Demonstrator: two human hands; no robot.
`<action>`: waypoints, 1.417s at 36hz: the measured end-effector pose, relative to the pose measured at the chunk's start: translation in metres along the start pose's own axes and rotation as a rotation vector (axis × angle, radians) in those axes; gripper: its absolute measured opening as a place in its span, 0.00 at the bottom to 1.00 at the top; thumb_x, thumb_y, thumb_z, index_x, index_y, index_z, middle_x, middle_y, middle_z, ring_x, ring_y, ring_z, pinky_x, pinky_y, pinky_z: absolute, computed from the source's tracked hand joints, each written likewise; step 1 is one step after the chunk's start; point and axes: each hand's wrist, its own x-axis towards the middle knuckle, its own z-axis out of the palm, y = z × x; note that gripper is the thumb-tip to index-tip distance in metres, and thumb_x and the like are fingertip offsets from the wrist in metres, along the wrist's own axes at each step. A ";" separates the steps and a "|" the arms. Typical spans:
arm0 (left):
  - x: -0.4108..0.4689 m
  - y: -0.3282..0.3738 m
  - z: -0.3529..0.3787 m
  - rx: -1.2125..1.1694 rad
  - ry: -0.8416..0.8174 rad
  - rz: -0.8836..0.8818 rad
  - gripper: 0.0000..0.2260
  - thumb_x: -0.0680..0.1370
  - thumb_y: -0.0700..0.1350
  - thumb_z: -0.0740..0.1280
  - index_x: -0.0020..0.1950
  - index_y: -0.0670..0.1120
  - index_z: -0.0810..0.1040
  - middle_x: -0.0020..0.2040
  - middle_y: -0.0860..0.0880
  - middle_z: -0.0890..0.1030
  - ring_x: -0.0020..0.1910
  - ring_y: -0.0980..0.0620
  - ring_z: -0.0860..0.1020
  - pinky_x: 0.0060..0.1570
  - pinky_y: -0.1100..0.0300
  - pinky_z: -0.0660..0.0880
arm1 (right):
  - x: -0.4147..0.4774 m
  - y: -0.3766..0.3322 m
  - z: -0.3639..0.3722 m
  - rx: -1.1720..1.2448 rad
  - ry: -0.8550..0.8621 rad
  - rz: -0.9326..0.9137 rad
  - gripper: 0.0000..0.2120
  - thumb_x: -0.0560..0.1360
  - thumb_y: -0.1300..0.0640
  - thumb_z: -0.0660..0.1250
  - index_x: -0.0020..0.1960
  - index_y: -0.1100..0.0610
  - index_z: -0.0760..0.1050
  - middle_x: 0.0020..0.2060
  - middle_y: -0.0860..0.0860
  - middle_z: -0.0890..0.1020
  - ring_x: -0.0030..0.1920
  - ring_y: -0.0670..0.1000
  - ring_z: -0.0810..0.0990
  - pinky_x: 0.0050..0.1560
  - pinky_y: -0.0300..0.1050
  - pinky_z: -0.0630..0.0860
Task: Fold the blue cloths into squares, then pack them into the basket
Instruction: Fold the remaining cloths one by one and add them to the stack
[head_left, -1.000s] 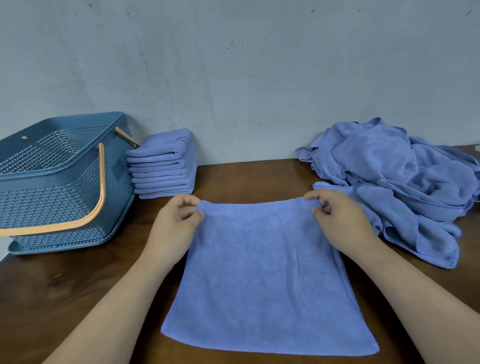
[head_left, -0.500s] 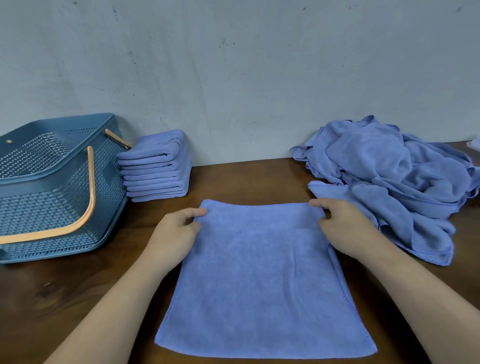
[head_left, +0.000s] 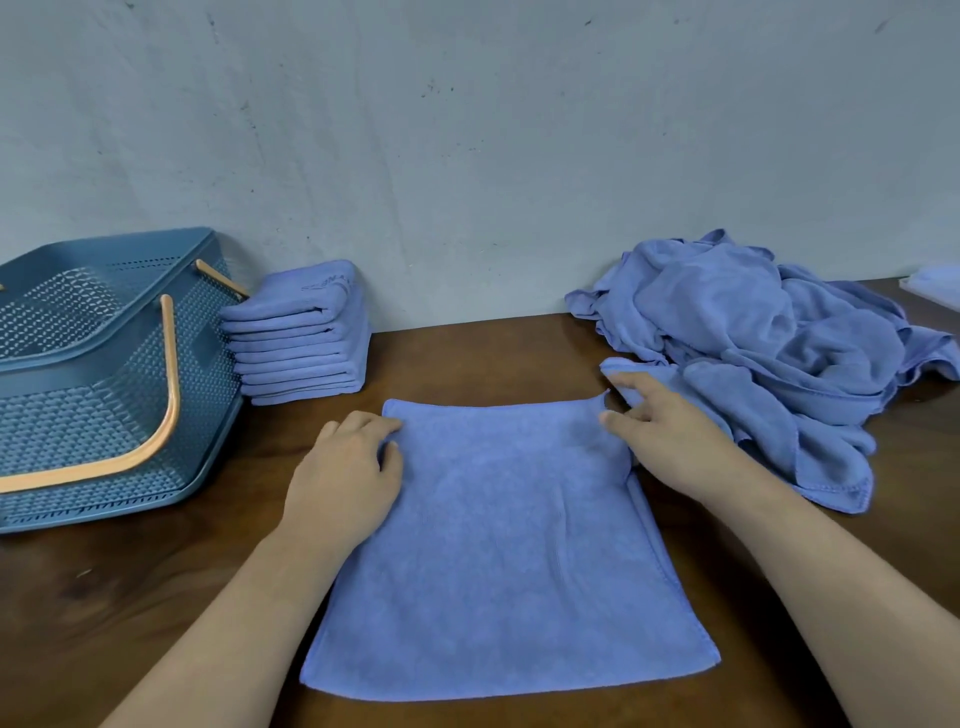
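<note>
Centrally, cloth (head_left: 509, 545): lay flat on the bench (head_left: 130, 597).
Left grip (head_left: 345, 478): pinched the cloth's far left corner.
Right grip (head_left: 670, 436): released, fingers loose at its far right corner.
Basket (head_left: 104, 395): left of the cloth.
Folded stack (head_left: 301, 338): beyond its left corner.
Unfolded pile (head_left: 753, 353): to its right.

Bare forearms (head_left: 249, 613) and hands (head_left: 343, 483)

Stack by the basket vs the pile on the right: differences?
The stack is folded cloths in neat layers; the pile is loose, crumpled cloths. The stack sits beside the basket at left; the pile lies at right, by the right hand. Both are blue cloth on the table, near the wall.
</note>
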 end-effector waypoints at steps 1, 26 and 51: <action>0.000 -0.001 0.001 0.028 -0.002 0.009 0.18 0.84 0.49 0.60 0.73 0.55 0.77 0.70 0.57 0.76 0.60 0.52 0.72 0.58 0.53 0.75 | -0.002 0.000 0.000 -0.018 -0.016 0.007 0.22 0.82 0.47 0.68 0.75 0.43 0.70 0.42 0.48 0.84 0.44 0.45 0.81 0.45 0.41 0.72; -0.001 -0.002 -0.003 0.044 -0.171 0.002 0.26 0.86 0.62 0.51 0.84 0.58 0.61 0.84 0.57 0.61 0.83 0.51 0.56 0.82 0.46 0.52 | -0.049 0.010 0.001 0.119 -0.059 0.153 0.06 0.81 0.49 0.71 0.58 0.44 0.81 0.45 0.49 0.84 0.36 0.49 0.79 0.34 0.43 0.76; -0.060 0.004 -0.067 -0.495 -0.315 -0.310 0.23 0.77 0.56 0.76 0.69 0.59 0.70 0.49 0.53 0.86 0.49 0.58 0.84 0.46 0.59 0.77 | -0.003 0.019 0.029 -0.376 -0.118 -0.301 0.21 0.84 0.40 0.62 0.76 0.36 0.71 0.78 0.35 0.66 0.80 0.42 0.60 0.81 0.51 0.57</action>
